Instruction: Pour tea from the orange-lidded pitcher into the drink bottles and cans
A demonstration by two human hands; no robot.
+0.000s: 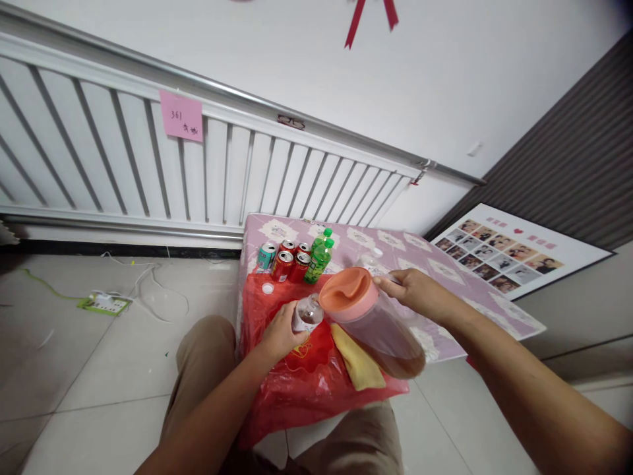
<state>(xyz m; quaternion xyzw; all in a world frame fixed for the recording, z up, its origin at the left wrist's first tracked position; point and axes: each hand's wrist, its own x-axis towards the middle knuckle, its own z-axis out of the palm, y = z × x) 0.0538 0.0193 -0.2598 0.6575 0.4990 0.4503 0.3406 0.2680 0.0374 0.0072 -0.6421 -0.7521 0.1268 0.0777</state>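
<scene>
My right hand [418, 293] grips the handle side of a clear pitcher [380, 326] with an orange lid, tilted toward the left and holding brownish liquid. Its spout sits right over the mouth of a small clear bottle [307, 313]. My left hand [281, 333] is wrapped round that bottle, holding it upright above a red plastic bag [301, 379]. A white bottle cap [268, 288] lies on the bag, left of the bottle. A yellow cloth [356, 363] lies under the pitcher.
A low table with a pink patterned cover [445, 270] holds several drink cans [284, 260] and two green bottles [320, 257]. A white radiator [148, 165] lines the wall. A power strip [103, 303] lies on the tiled floor. A framed photo collage [499, 254] leans at right.
</scene>
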